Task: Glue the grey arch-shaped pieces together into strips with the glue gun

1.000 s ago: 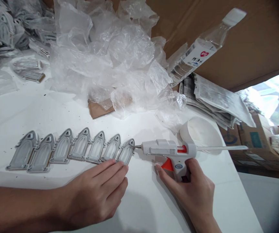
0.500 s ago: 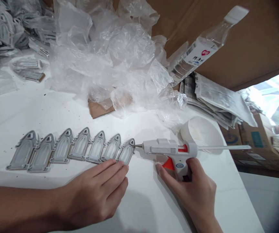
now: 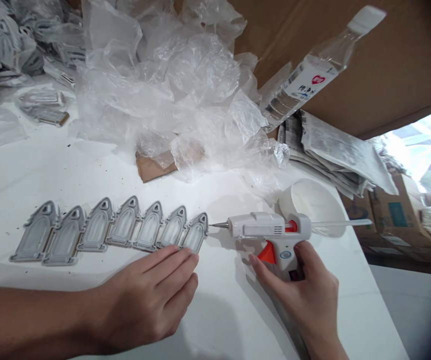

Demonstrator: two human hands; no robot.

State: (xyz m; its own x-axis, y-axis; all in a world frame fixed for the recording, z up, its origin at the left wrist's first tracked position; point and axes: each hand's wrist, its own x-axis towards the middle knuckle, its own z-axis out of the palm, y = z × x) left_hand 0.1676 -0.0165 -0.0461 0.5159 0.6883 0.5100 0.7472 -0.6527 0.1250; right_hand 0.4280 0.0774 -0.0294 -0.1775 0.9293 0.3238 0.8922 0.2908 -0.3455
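Observation:
Several grey arched window-shaped pieces stand side by side in a row on the white table (image 3: 223, 320). My left hand (image 3: 155, 295) has its fingertips, held close together, on the lower edge of the rightmost arched piece (image 3: 196, 232); its thumb is hidden. In my right hand (image 3: 305, 295) is a white hot glue gun (image 3: 256, 226), gripped by its handle, with my thumb near the red trigger (image 3: 267, 252). The metal nozzle (image 3: 219, 225) points left, close beside that same piece. A clear glue stick (image 3: 350, 223) protrudes from the gun's back.
Crumpled clear plastic bags (image 3: 185, 85) are heaped at the back, over a cardboard scrap (image 3: 155, 167). A plastic bottle (image 3: 309, 75) leans by stacked papers (image 3: 343, 155). Behind the gun is a white bowl (image 3: 290, 197). More wrapped grey pieces (image 3: 5, 45) lie at back left.
The glue gun has moved slightly right, drawing its nozzle away from the rightmost arched piece. Less glue stick protrudes behind it. My left hand has stayed in place.

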